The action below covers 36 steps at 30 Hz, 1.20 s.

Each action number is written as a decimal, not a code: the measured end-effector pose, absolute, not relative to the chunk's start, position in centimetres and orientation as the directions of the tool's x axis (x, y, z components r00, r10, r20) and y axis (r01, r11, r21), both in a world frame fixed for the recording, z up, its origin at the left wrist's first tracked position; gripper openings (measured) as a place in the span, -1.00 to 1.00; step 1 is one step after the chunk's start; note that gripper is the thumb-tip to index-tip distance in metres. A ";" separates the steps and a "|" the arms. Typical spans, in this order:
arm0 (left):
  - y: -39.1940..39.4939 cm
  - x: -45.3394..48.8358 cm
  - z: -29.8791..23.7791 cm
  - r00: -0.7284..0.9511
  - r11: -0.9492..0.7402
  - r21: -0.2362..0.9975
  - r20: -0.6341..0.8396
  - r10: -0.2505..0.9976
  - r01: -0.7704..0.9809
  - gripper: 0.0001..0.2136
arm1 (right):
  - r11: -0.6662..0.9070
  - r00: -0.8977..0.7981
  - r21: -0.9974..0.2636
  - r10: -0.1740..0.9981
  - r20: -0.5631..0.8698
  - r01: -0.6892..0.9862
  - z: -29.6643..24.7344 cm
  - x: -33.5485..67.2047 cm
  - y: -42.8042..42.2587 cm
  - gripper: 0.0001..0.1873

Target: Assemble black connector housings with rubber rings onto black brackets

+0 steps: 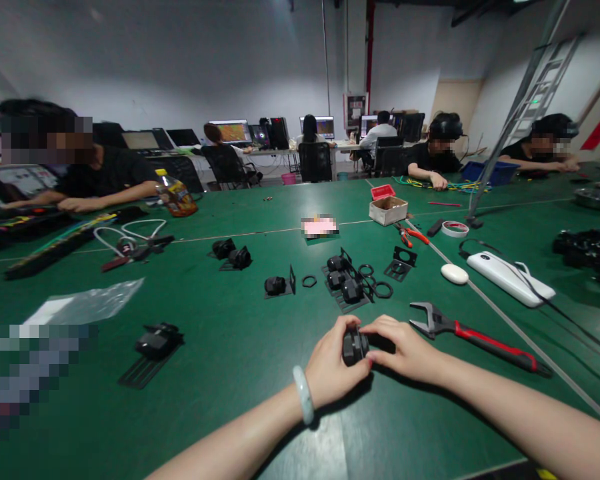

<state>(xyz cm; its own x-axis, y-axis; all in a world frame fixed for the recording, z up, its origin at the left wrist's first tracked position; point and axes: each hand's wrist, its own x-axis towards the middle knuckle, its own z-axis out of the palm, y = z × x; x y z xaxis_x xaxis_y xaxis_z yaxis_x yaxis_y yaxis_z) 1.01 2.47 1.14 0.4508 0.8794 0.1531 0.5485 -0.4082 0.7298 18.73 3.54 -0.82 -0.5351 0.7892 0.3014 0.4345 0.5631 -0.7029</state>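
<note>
My left hand, with a pale bangle on the wrist, and my right hand are both closed around one small black round part low over the green table. The fingers of both hands wrap the part from either side. Just beyond my hands lies a cluster of similar black parts on a black bracket with loose black rings beside it. An adjustable wrench with a red handle lies right of my right hand.
More black parts sit at the table's middle and at left. A clear plastic bag, red pliers, a small cardboard box, tape roll and white device lie around. Other people sit along the far edges.
</note>
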 end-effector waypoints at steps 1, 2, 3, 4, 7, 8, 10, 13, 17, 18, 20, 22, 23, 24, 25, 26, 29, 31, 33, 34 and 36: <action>2.5 1.0 1.1 0.451 -0.408 0.731 0.153 0.879 0.548 -0.60 | 0.562 -0.534 -0.702 0.791 0.299 0.439 -0.8 18.7 3.5 -0.63; 2.5 1.0 1.1 0.451 -0.407 0.731 0.151 0.880 0.548 -0.60 | 0.561 -0.533 -0.700 0.791 0.299 0.441 -0.8 18.7 3.5 -0.64; 2.5 1.0 1.1 0.452 -0.405 0.731 0.149 0.880 0.548 -0.60 | 0.563 -0.534 -0.698 0.791 0.300 0.442 -0.8 18.7 3.5 -0.63; 2.5 1.0 1.1 0.452 -0.404 0.732 0.147 0.880 0.549 -0.60 | 0.567 -0.535 -0.695 0.789 0.303 0.442 -0.8 18.7 3.5 -0.63; 2.5 1.0 1.1 0.452 -0.402 0.731 0.143 0.880 0.551 -0.58 | 0.584 -0.541 -0.686 0.778 0.320 0.435 -0.6 18.7 3.3 -0.57; 2.5 0.9 1.1 0.454 -0.403 0.731 0.143 0.880 0.550 -0.58 | 0.589 -0.542 -0.684 0.775 0.326 0.431 -0.6 18.7 3.2 -0.54; 2.5 0.9 1.1 0.457 -0.405 0.732 0.143 0.878 0.548 -0.57 | 0.598 -0.544 -0.682 0.768 0.338 0.420 -0.5 18.7 3.1 -0.49; 2.5 0.9 1.0 0.459 -0.406 0.735 0.144 0.877 0.544 -0.57 | 0.614 -0.547 -0.685 0.754 0.363 0.391 -0.5 18.6 3.0 -0.47; 2.5 1.0 1.0 0.450 -0.397 0.739 0.142 0.882 0.545 -0.56 | 0.619 -0.540 -0.703 0.747 0.388 0.350 -0.5 18.5 3.0 -0.53; 2.5 1.0 1.0 0.447 -0.394 0.740 0.141 0.884 0.545 -0.56 | 0.616 -0.537 -0.708 0.748 0.390 0.344 -0.6 18.5 3.1 -0.54; 2.5 1.0 1.0 0.441 -0.388 0.743 0.139 0.886 0.545 -0.56 | 0.612 -0.532 -0.715 0.751 0.391 0.339 -0.6 18.5 3.1 -0.55; 2.5 1.0 1.0 0.439 -0.387 0.744 0.140 0.887 0.545 -0.56 | 0.611 -0.532 -0.714 0.752 0.390 0.341 -0.7 18.5 3.2 -0.57; 2.5 1.0 1.0 0.439 -0.387 0.744 0.140 0.887 0.545 -0.56 | 0.613 -0.532 -0.712 0.751 0.390 0.342 -0.7 18.5 3.2 -0.57; 2.5 1.0 1.0 0.439 -0.387 0.743 0.140 0.887 0.546 -0.56 | 0.614 -0.532 -0.710 0.751 0.391 0.344 -0.7 18.5 3.2 -0.58; 2.5 1.0 1.0 0.439 -0.388 0.742 0.140 0.887 0.547 -0.56 | 0.614 -0.532 -0.709 0.751 0.391 0.347 -0.7 18.5 3.2 -0.59; 2.5 1.0 0.9 0.439 -0.388 0.741 0.140 0.887 0.548 -0.56 | 0.614 -0.531 -0.708 0.753 0.390 0.350 -0.7 18.5 3.2 -0.60; 2.5 1.0 0.9 0.438 -0.390 0.741 0.144 0.887 0.546 -0.56 | 0.606 -0.530 -0.708 0.759 0.377 0.364 -0.6 18.5 3.2 -0.61; 2.5 1.0 0.9 0.439 -0.391 0.742 0.145 0.887 0.545 -0.56 | 0.598 -0.532 -0.708 0.764 0.364 0.375 -0.6 18.6 3.2 -0.61; 2.5 1.0 1.0 0.439 -0.392 0.742 0.147 0.886 0.544 -0.57 | 0.590 -0.532 -0.707 0.771 0.350 0.390 -0.6 18.6 3.2 -0.61; 2.5 1.0 1.0 0.438 -0.392 0.742 0.148 0.887 0.544 -0.57 | 0.585 -0.531 -0.707 0.775 0.343 0.398 -0.5 18.6 3.2 -0.61; 2.5 1.0 1.1 0.435 -0.394 0.739 0.151 0.888 0.546 -0.58 | 0.575 -0.526 -0.706 0.784 0.330 0.414 -0.5 18.6 3.2 -0.61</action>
